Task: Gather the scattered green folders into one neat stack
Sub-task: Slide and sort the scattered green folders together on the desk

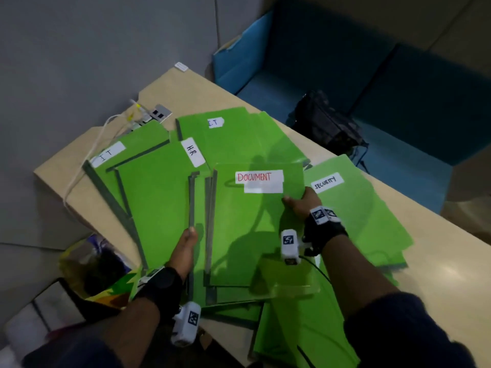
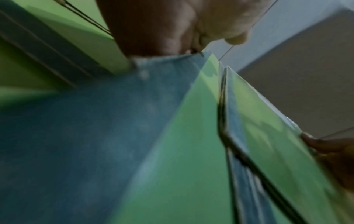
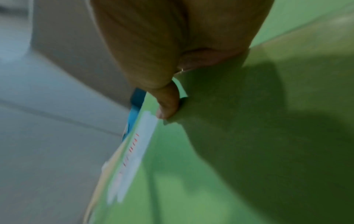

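Nearest the camera, loose green folders (image 1: 300,325) are seen spilling over the near edge of the pale table (image 1: 449,264). Just beyond them, a small bundle of folders is held up between both hands, topped by the folder labelled DOCUMENT (image 1: 247,229). The left hand (image 1: 184,249) is closed on the bundle's left edge, thumb on top and fingers hidden underneath; in the left wrist view the edge is seen pinched. The right hand (image 1: 303,201) grips the right edge beside the white label, the thumb (image 3: 168,104) pressed on the cover and the remaining fingers out of sight below. To the right, a folder marked SECURITY (image 1: 358,208) lies flat on other folders. Further back, folders marked H.R (image 1: 164,192) and I.T (image 1: 233,136) are fanned out, overlapping one another. At the far left corner a white cable (image 1: 87,160) and a grey socket plate (image 1: 159,114) are seen. Beyond the table, blue seating (image 1: 345,62) stands against the wall.
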A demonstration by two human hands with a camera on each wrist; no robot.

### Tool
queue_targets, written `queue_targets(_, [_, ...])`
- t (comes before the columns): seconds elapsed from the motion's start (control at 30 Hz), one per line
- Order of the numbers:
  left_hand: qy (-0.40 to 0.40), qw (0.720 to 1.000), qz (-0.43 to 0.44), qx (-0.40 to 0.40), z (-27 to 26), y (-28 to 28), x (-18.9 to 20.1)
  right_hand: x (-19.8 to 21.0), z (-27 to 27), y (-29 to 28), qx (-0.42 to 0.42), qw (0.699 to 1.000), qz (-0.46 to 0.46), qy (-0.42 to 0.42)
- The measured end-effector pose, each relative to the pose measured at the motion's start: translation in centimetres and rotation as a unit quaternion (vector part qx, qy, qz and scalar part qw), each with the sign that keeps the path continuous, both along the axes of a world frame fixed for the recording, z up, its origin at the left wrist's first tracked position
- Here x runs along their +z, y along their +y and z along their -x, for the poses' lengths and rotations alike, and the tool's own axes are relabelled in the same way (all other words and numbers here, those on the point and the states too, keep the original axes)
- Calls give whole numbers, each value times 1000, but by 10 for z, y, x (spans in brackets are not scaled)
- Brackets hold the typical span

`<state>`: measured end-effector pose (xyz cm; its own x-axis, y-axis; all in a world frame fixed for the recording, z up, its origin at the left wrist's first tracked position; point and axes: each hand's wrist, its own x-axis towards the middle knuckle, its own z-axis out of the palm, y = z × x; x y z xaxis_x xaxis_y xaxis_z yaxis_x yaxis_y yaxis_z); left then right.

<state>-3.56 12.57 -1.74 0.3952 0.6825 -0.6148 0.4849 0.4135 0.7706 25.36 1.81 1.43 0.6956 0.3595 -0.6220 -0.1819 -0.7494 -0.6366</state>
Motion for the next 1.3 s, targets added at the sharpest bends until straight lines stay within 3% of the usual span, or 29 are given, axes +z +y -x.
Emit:
queue_targets(0.13, [31,998,-3,-56,9,3,-10,-11,20,17,140,983,68,-94])
queue_targets(0.2, [37,997,-15,-70,10,2,-16,-15,16,11,252,938,155,-179])
queue_targets(0.23, [38,996,-20,-75,9,2,-17,-15,9,4,267,920,176,-226])
queue_targets(0.3, [40,995,-30,-83,9,4,-16,-16,-16,-20,212,918,188,-279])
queue_targets(0.37, [39,995,-31,-84,10,5,-16,-14,-50,-55,104,932,223,-268])
queue_targets(0.47, [38,996,-33,-80,10,5,-19,-19,-99,-119,15,932,285,-223])
queue_targets(0.57, [30,996,-34,-77,9,4,-20,-22,-126,-159,18,940,304,-156])
queue_targets(0.67, [22,996,-36,-72,7,3,-18,-20,-132,-174,47,933,325,-147])
queue_targets(0.8, [31,996,-37,-75,8,4,-19,-25,-129,-195,10,961,260,-89])
queue_targets(0.9, [36,996,-37,-75,7,3,-16,-5,-128,-204,-89,975,159,-128])
queue_targets(1.0, [40,995,-41,-77,6,2,-11,40,-140,-216,-152,962,64,-216])
queue_targets(1.1, [36,996,-38,-69,5,2,-3,96,-151,-233,-218,925,-65,-304])
queue_targets(1.2, [27,997,-39,-62,8,0,4,152,-156,-249,-189,908,-145,-344])
queue_targets(1.27, [28,997,-46,-59,13,0,10,165,-160,-263,-134,934,-177,-281])
queue_targets(1.3, [30,997,-49,-60,16,1,12,160,-163,-267,-84,957,-148,-237])
